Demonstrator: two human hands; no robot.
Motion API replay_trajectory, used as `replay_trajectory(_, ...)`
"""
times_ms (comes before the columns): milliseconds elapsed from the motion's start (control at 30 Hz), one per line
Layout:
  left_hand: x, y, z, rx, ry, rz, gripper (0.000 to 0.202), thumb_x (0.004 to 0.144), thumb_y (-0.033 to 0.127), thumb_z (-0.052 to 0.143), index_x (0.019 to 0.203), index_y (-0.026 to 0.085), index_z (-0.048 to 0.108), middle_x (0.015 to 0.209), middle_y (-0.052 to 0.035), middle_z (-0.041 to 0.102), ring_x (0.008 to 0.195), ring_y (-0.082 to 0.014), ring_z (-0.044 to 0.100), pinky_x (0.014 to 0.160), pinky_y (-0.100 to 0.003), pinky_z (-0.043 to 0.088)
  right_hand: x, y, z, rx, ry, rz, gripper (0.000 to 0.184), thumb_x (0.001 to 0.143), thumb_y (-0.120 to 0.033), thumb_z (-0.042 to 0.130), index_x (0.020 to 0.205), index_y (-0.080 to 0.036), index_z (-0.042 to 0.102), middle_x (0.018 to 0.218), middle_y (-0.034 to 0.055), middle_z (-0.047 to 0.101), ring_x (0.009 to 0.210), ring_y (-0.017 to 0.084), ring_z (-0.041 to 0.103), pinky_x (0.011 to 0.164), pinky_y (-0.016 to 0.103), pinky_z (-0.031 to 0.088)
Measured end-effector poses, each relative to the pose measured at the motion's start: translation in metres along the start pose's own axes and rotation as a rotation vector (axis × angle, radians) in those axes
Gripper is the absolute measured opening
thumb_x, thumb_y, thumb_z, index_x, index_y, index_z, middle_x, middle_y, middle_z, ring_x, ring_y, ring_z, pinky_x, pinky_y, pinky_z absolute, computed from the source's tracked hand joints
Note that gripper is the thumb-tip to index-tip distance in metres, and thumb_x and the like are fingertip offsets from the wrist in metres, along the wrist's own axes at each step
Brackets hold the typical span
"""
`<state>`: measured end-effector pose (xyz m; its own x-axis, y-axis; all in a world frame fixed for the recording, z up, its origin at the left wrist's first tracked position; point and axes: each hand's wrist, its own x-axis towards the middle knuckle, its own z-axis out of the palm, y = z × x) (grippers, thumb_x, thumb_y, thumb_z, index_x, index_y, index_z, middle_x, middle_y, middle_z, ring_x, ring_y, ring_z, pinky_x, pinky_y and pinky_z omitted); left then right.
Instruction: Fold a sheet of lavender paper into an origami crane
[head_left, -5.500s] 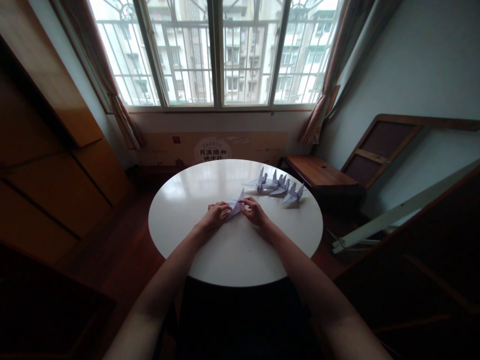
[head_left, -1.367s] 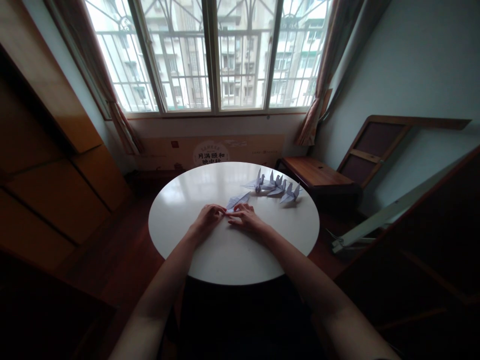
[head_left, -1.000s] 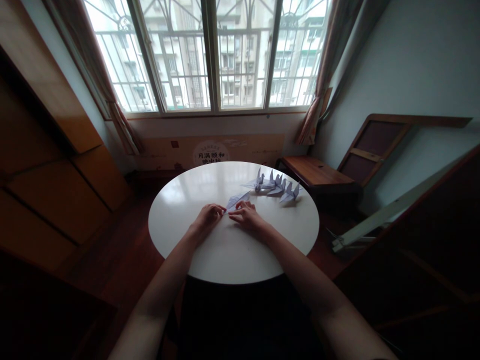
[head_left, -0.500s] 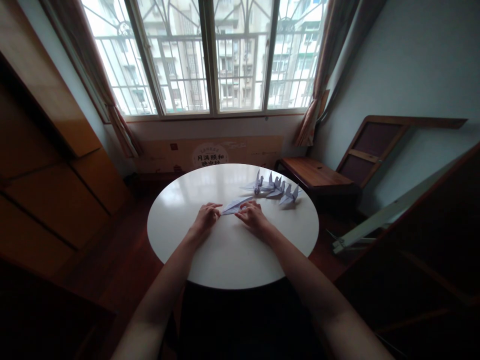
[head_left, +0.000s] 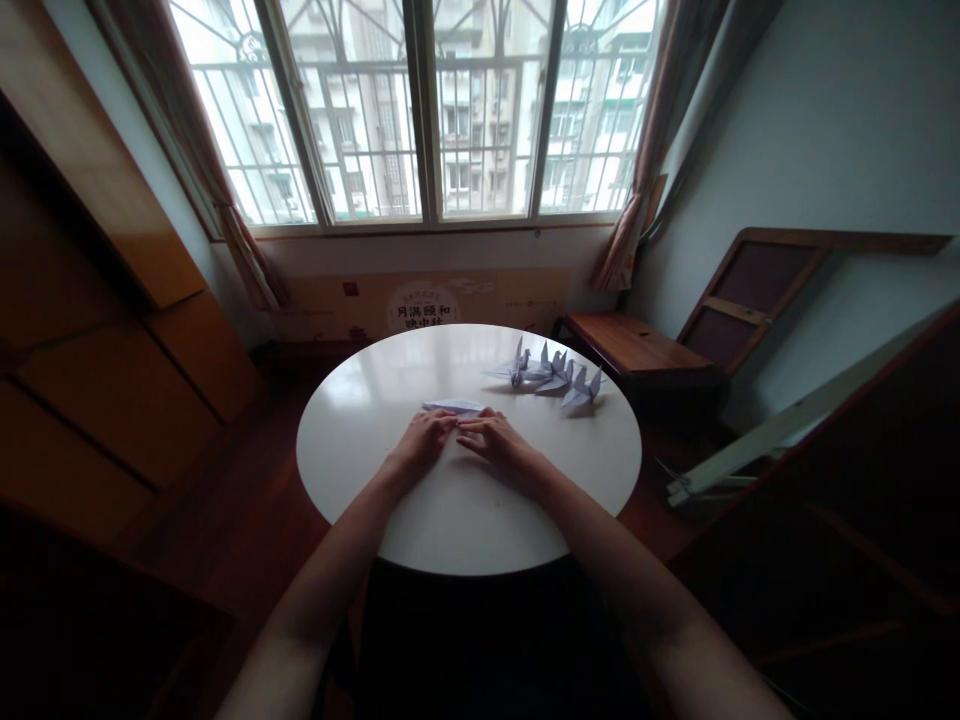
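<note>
A folded sheet of pale paper (head_left: 453, 406) lies near the middle of the white round table (head_left: 465, 530), its long edge running left to right. My left hand (head_left: 429, 436) is closed on the paper's near side, fingertips pressed together at its lower edge. From the right, my right hand (head_left: 491, 436) also grips it, thumb and fingers close to the left fingertips. Parts of the paper are hidden under both hands. Beyond my right hand stand several folded paper cranes (head_left: 555, 372), grouped at the table's far right.
Behind the table a printed cardboard panel (head_left: 480, 295) leans under the barred window (head_left: 420, 120). A low wooden bench (head_left: 637, 345) stands to the far right, and wooden cabinets (head_left: 112, 400) line the left side.
My hands have come closer together. The folded paper has turned from slanting up to the right to lying nearly level, and shifted a little left. The cranes stay in place.
</note>
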<state>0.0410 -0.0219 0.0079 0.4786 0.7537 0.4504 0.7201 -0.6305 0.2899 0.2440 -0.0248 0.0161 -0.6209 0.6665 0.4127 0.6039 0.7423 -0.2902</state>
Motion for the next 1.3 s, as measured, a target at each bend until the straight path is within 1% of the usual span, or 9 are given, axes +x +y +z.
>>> replay_trajectory(200, 0.000, 0.003, 0.000, 0.101, -0.019, -0.093, 0.026, 0.091, 0.026, 0.051, 0.107, 0.024, 0.071, 0.118, -0.0062, 0.067, 0.104, -0.0214, 0.063, 0.098, -0.036, 0.046, 0.001, 0.004, -0.003, -0.028, 0.035, 0.141, 0.028, 0.089, -0.044, 0.056, 0.098, -0.027, 0.076, 0.090, 0.0066, 0.075, 0.091, 0.024, 0.058, 0.087, 0.039, 0.039)
replay_trajectory(400, 0.001, -0.002, 0.003, 0.130, -0.029, -0.130, 0.026, 0.091, 0.025, 0.049, 0.101, 0.024, 0.073, 0.121, -0.0057, 0.066, 0.106, -0.0212, 0.063, 0.099, -0.034, 0.045, 0.002, 0.013, -0.010, -0.084, 0.017, 0.290, 0.030, 0.091, -0.044, 0.053, 0.094, -0.026, 0.077, 0.091, 0.0074, 0.074, 0.098, 0.026, 0.057, 0.087, 0.037, 0.038)
replay_trajectory(533, 0.001, -0.003, 0.003, 0.136, -0.029, -0.132, 0.026, 0.091, 0.025, 0.048, 0.103, 0.024, 0.072, 0.121, -0.0051, 0.066, 0.106, -0.0215, 0.063, 0.099, -0.035, 0.046, 0.001, 0.020, -0.018, -0.172, 0.020, 0.386, 0.035, 0.092, -0.043, 0.050, 0.093, -0.021, 0.077, 0.086, 0.0122, 0.073, 0.098, 0.026, 0.060, 0.084, 0.035, 0.039)
replay_trajectory(667, 0.001, -0.002, 0.002, 0.134, -0.047, -0.145, 0.026, 0.090, 0.023, 0.049, 0.102, 0.023, 0.072, 0.121, -0.0053, 0.066, 0.106, -0.0217, 0.063, 0.099, -0.035, 0.046, -0.002, 0.028, -0.025, -0.231, 0.067, 0.516, 0.033, 0.090, -0.041, 0.053, 0.092, -0.019, 0.077, 0.085, 0.0144, 0.073, 0.092, 0.027, 0.062, 0.079, 0.034, 0.040)
replay_trajectory(767, 0.001, -0.001, 0.000, 0.137, -0.062, -0.156, 0.027, 0.088, 0.021, 0.050, 0.103, 0.021, 0.072, 0.122, -0.0068, 0.065, 0.106, -0.0225, 0.063, 0.098, -0.035, 0.046, -0.004, 0.034, -0.026, -0.254, 0.153, 0.565, 0.033, 0.089, -0.039, 0.053, 0.083, -0.017, 0.078, 0.081, 0.0143, 0.072, 0.089, 0.026, 0.062, 0.079, 0.034, 0.040)
replay_trajectory(933, 0.000, -0.002, -0.003, 0.065, -0.044, -0.171, 0.024, 0.086, 0.017, 0.049, 0.097, 0.018, 0.071, 0.121, -0.0091, 0.065, 0.104, -0.0210, 0.063, 0.096, -0.031, 0.047, -0.003, 0.042, -0.022, -0.130, 0.449, 0.570, 0.040, 0.090, -0.035, 0.047, 0.061, -0.018, 0.069, 0.067, 0.0093, 0.070, 0.084, 0.025, 0.061, 0.081, 0.034, 0.041)
replay_trajectory(1067, 0.000, -0.005, -0.001, -0.077, -0.024, -0.100, 0.020, 0.088, 0.024, 0.050, 0.091, 0.016, 0.069, 0.109, -0.0098, 0.068, 0.096, -0.0192, 0.064, 0.089, -0.029, 0.049, 0.000, 0.048, -0.018, 0.132, 0.668, 0.503, 0.043, 0.092, -0.038, 0.041, 0.064, -0.017, 0.067, 0.066, 0.0064, 0.068, 0.071, 0.020, 0.061, 0.074, 0.031, 0.044)
replay_trajectory(1167, 0.001, -0.006, 0.001, -0.150, -0.043, -0.065, 0.020, 0.086, 0.030, 0.056, 0.094, 0.015, 0.068, 0.093, -0.0070, 0.069, 0.083, -0.0167, 0.064, 0.082, -0.027, 0.050, 0.002, 0.047, -0.012, 0.298, 0.596, 0.364, 0.038, 0.091, -0.040, 0.044, 0.078, -0.016, 0.071, 0.075, 0.0069, 0.070, 0.072, 0.019, 0.063, 0.069, 0.029, 0.046)
replay_trajectory(1300, 0.000, -0.005, 0.003, -0.146, -0.025, -0.086, 0.020, 0.085, 0.030, 0.058, 0.096, 0.017, 0.068, 0.093, -0.0061, 0.067, 0.082, -0.0163, 0.063, 0.081, -0.028, 0.050, 0.003, 0.039, 0.002, 0.301, 0.313, 0.174, 0.027, 0.087, -0.036, 0.054, 0.095, -0.020, 0.074, 0.097, 0.0086, 0.071, 0.091, 0.021, 0.062, 0.076, 0.031, 0.048)
